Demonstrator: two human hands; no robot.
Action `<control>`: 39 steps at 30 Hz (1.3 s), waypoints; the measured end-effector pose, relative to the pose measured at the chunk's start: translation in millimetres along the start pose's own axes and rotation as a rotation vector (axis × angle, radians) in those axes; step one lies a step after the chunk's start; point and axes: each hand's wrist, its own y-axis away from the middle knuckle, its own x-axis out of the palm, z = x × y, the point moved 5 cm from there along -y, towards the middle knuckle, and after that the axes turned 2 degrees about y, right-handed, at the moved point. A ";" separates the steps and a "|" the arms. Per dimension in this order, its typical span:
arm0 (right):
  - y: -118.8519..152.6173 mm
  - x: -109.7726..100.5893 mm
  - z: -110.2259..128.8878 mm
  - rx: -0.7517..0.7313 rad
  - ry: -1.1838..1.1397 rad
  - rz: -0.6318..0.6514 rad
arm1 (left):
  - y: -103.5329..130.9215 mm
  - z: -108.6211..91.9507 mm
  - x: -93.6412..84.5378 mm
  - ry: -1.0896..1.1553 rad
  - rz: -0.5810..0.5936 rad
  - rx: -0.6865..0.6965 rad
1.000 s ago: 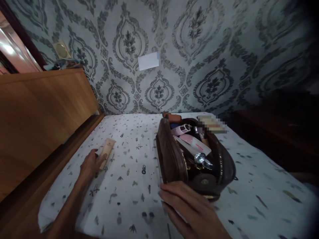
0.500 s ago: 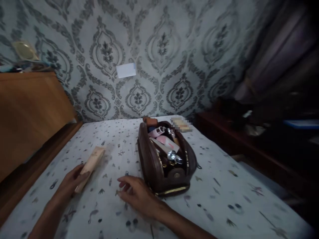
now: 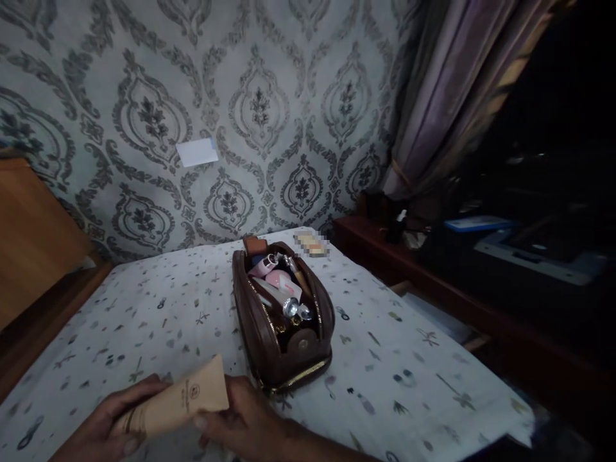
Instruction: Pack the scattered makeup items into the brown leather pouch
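Observation:
A beige tube with small dark print [image 3: 185, 398] is held between both hands above the near part of the patterned white cloth [image 3: 178, 321]. My left hand [image 3: 113, 417] grips its left, narrower end. My right hand [image 3: 245, 414] pinches the wide flat end at the right. Just beyond my right hand stands a brown toiletry bag [image 3: 260, 333], unzipped. Inside it are a pink item [image 3: 276, 277], a white tube with a silver cap [image 3: 279, 296] and several other small things.
A blurred yellowish item [image 3: 312, 244] lies behind the bag. Wooden furniture [image 3: 33, 237] borders the left side. To the right are a dark red ledge [image 3: 370, 244], a blue-edged object [image 3: 479, 223] and a purple curtain [image 3: 447, 83]. Patterned wall stands behind.
The tube has come nearer and turned in my left hand, and my right hand has closed on its wide end. The view has swung right, so the bag appears further left.

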 end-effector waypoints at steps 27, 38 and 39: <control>6.1 -16.0 10.3 -0.149 -0.026 -0.127 | -32.8 -78.3 56.8 0.442 -0.191 0.126; 13.8 -24.2 20.9 -0.189 0.033 -0.245 | -37.0 -97.5 72.0 0.487 -0.233 0.172; 14.4 -24.8 22.0 -0.182 0.024 -0.263 | -36.5 -100.5 74.2 0.482 -0.236 0.181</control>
